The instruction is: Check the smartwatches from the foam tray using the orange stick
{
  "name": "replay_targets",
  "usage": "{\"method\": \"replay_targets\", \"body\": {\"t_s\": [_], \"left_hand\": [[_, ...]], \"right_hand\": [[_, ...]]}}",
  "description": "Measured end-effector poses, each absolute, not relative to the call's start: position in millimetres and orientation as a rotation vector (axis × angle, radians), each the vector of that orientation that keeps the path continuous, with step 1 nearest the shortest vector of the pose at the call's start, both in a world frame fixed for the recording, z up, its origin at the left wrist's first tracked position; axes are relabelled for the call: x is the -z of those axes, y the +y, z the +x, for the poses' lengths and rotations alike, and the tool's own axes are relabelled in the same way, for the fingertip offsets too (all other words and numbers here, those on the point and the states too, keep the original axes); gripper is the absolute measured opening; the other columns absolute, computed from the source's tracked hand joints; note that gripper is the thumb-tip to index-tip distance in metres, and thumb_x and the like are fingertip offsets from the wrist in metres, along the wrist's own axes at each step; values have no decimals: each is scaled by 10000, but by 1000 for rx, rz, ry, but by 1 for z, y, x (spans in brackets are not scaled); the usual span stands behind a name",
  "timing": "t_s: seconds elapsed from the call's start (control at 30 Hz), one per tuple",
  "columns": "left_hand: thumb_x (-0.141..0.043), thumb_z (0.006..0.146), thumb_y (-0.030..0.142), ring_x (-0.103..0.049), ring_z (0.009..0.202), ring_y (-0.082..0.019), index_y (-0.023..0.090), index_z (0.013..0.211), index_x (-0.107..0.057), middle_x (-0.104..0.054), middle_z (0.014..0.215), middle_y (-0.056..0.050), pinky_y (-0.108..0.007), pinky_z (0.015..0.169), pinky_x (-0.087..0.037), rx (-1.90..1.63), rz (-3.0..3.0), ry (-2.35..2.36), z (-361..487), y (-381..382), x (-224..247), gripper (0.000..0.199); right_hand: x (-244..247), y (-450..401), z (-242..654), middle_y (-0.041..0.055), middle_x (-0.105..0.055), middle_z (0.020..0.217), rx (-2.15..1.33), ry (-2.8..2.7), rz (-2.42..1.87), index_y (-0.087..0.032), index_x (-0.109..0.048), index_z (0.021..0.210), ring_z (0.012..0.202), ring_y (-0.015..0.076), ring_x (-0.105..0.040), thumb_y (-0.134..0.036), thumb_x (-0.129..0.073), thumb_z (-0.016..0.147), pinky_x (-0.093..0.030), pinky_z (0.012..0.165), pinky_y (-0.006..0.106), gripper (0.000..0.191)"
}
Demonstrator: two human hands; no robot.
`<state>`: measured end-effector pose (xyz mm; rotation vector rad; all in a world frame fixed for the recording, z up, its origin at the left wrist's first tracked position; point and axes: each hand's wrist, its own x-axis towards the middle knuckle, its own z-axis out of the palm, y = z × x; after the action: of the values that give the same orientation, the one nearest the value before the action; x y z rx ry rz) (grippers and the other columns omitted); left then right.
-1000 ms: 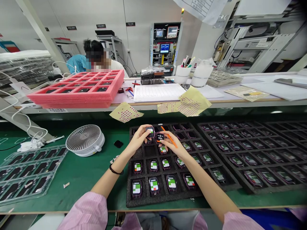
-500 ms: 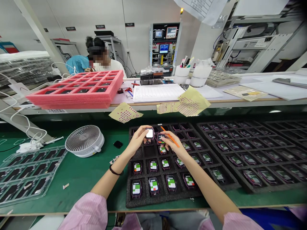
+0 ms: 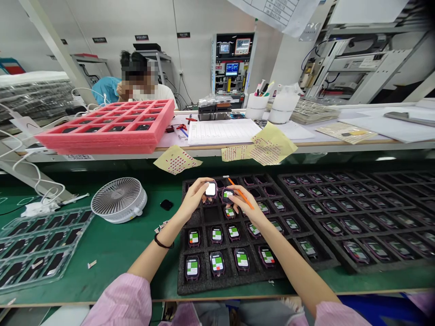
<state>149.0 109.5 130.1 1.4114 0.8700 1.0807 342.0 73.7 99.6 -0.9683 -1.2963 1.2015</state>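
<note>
My left hand [image 3: 196, 195] grips a smartwatch with a white lit screen [image 3: 211, 189], thumb on its edge. Close beside it, my right hand [image 3: 244, 202] holds another watch with a green and white screen [image 3: 227, 194]. An orange stick [image 3: 240, 193] also lies across the right hand's fingers. Both hands are above the back part of a black foam tray [image 3: 210, 286], whose compartments hold several watches, many showing green and white screens. An unfilled compartment [image 3: 212, 214] shows just below the hands.
A white fan [image 3: 118, 199], a small black piece [image 3: 166, 205] and a clear tray [image 3: 37, 249] lie left. More black trays [image 3: 340, 253] extend right. A pink foam tray [image 3: 105, 141] and pen cups [image 3: 257, 106] stand on the shelf. A person [image 3: 149, 93] sits behind it.
The screen of the watch in my right hand has changed to green and white. Both hands keep nearly the same place. The person behind has raised a hand toward the head.
</note>
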Motion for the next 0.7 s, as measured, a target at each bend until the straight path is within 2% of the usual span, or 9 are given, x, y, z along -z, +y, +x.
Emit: {"method": "replay_targets", "body": {"t_s": [0.13,0.23,0.57,0.7], "left_hand": [[-565,830,457,-550,561,-102,186,1031,-624,-615,764,-16,-197,468,-389,-1073,1423,878,149,108,-131,343],[-562,833,456,-547,543,-97,185,1008,-637,-621,754,-10,-202,478,-395,-1084,1431,894,149,108,-131,331],[-546,843,453,-534,538,-97,176,978,-648,-628,739,-9,-208,475,-380,-1076,1488,928,150,105,-133,325],[-546,849,429,-576,576,-111,171,1040,-620,-643,789,-28,-209,483,-392,-1043,1501,883,150,105,-133,329]], "right_hand": [[-99,74,343,-4,-582,796,-1176,-1286,-989,-227,-551,1006,543,112,-594,-397,-696,749,-390,396,211,340],[-100,74,343,-13,-567,725,-1180,-1278,-988,-224,-568,992,532,117,-590,-412,-655,784,-385,396,213,293],[-100,75,343,-11,-552,660,-1177,-1243,-1002,-233,-602,943,509,144,-589,-453,-625,799,-365,375,232,265],[-101,74,344,-8,-546,645,-1166,-1278,-1007,-235,-604,954,523,151,-593,-450,-577,840,-379,379,234,246]]}}
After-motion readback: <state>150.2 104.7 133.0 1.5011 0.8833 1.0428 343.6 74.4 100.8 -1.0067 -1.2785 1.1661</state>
